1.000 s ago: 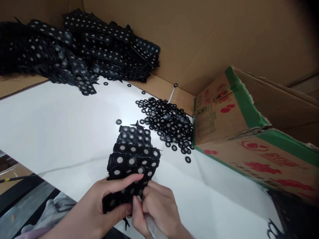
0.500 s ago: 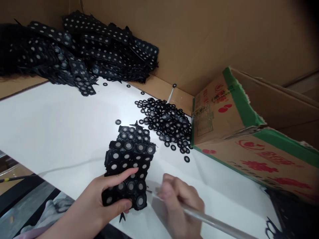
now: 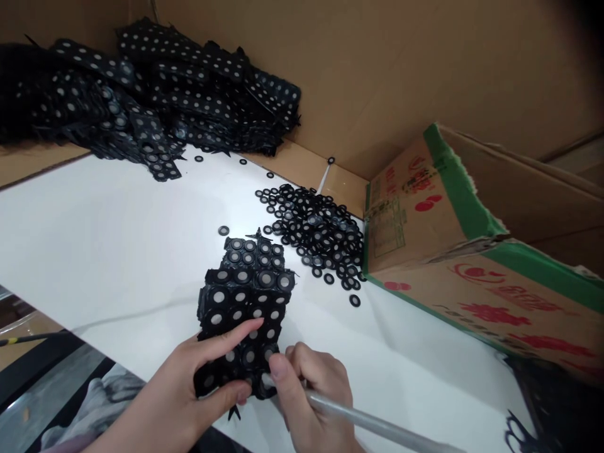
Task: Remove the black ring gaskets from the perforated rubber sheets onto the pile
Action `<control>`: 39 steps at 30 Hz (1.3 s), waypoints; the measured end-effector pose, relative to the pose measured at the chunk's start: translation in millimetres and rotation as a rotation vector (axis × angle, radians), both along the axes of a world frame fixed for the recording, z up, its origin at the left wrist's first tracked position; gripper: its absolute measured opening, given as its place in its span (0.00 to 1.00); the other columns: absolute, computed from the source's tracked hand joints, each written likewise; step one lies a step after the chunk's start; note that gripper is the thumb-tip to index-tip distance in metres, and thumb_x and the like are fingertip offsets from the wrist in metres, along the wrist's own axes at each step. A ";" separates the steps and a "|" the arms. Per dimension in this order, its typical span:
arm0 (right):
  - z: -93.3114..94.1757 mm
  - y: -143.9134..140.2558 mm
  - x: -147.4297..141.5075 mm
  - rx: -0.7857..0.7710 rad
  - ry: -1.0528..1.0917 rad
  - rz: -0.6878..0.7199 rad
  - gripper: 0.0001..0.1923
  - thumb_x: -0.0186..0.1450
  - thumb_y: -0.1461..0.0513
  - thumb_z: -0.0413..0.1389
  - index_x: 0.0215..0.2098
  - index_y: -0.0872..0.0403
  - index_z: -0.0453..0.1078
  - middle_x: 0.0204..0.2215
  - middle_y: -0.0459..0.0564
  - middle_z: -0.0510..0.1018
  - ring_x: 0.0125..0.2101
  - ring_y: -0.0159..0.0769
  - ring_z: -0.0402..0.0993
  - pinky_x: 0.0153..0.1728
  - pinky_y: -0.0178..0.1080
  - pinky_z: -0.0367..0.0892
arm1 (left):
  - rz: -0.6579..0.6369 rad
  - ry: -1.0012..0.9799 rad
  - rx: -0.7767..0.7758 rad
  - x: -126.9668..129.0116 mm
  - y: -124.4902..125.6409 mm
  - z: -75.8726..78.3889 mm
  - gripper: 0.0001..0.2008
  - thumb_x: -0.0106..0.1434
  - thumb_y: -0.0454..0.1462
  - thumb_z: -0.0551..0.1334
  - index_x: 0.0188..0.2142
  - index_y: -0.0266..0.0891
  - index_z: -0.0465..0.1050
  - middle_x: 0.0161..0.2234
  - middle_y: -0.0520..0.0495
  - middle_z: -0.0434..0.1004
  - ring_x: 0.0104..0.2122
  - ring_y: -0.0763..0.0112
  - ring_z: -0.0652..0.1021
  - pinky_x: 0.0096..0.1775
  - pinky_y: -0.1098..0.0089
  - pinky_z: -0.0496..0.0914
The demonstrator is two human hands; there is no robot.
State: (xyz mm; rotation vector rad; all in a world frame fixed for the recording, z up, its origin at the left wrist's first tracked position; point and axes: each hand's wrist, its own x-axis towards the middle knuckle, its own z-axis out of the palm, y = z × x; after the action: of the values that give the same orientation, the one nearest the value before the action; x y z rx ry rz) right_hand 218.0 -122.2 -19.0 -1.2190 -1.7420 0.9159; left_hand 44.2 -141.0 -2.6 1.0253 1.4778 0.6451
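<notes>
At the near edge of the worktop [image 3: 117,251] my left hand [image 3: 189,384] clamps the black sheet [image 3: 245,314] to keep it steady. My right hand [image 3: 306,390], closed around a metal rod [image 3: 372,423], has returned to the sheet's lower corner since half a second ago. Loose rings [image 3: 316,236] lie beside the box [image 3: 472,251].

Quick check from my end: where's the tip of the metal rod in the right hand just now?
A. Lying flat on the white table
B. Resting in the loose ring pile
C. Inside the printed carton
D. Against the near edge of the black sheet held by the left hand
D: the right hand holds the metal rod with its tip at the near edge of the black sheet, which the left hand grips.
</notes>
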 end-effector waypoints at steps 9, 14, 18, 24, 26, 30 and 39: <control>-11.0 2.3 -5.7 0.331 -0.030 0.126 0.20 0.72 0.64 0.48 0.21 0.51 0.55 0.13 0.40 0.63 0.13 0.26 0.58 0.16 0.33 0.51 | 0.074 -0.084 0.050 11.6 -1.1 9.2 0.24 0.55 0.36 0.67 0.52 0.56 0.79 0.47 0.60 0.86 0.50 0.58 0.82 0.50 0.72 0.76; -20.3 -0.7 -12.9 0.418 -0.032 0.143 0.20 0.73 0.65 0.48 0.22 0.51 0.59 0.13 0.43 0.69 0.14 0.28 0.61 0.16 0.33 0.54 | 0.085 -0.149 0.081 14.5 -2.3 11.2 0.22 0.55 0.36 0.66 0.49 0.57 0.81 0.46 0.60 0.86 0.49 0.58 0.83 0.50 0.72 0.75; -11.0 1.4 -6.1 0.272 -0.033 0.083 0.23 0.73 0.61 0.50 0.19 0.52 0.56 0.12 0.41 0.65 0.13 0.25 0.60 0.15 0.31 0.52 | 0.101 -0.092 0.011 10.3 -0.7 11.4 0.24 0.54 0.37 0.68 0.52 0.54 0.80 0.47 0.57 0.86 0.52 0.55 0.80 0.53 0.68 0.74; 9.2 5.5 8.8 -0.132 0.184 -0.191 0.25 0.73 0.58 0.49 0.19 0.51 0.50 0.11 0.37 0.55 0.11 0.24 0.51 0.12 0.30 0.48 | 0.066 -0.026 -0.072 -2.0 0.8 10.4 0.26 0.57 0.40 0.68 0.57 0.50 0.76 0.25 0.55 0.84 0.54 0.53 0.78 0.58 0.59 0.70; 8.0 4.8 7.5 -0.071 0.137 -0.124 0.25 0.72 0.59 0.51 0.19 0.51 0.48 0.12 0.38 0.56 0.13 0.24 0.51 0.14 0.31 0.49 | 0.059 0.000 -0.033 -4.7 -2.5 7.1 0.24 0.59 0.41 0.67 0.56 0.52 0.77 0.36 0.53 0.87 0.53 0.53 0.78 0.57 0.58 0.70; 1.8 3.8 4.4 0.005 0.084 -0.045 0.23 0.71 0.61 0.52 0.20 0.51 0.49 0.12 0.38 0.56 0.14 0.24 0.51 0.15 0.31 0.49 | 0.054 0.097 0.036 -7.6 -14.3 -1.0 0.16 0.61 0.45 0.66 0.49 0.57 0.81 0.49 0.53 0.84 0.51 0.54 0.81 0.53 0.63 0.75; 1.4 1.0 4.7 -0.017 0.125 0.011 0.24 0.69 0.58 0.55 0.19 0.52 0.53 0.13 0.38 0.58 0.14 0.25 0.55 0.16 0.30 0.53 | 0.110 0.055 -0.055 3.9 -2.3 10.6 0.17 0.48 0.41 0.72 0.40 0.53 0.85 0.40 0.54 0.88 0.44 0.53 0.83 0.43 0.68 0.78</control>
State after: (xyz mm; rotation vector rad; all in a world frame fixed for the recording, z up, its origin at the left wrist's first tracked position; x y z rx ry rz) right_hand 222.7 -121.2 -17.5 -1.1393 -1.6468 0.9936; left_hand 48.1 -143.3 8.0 0.9310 1.5996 0.6548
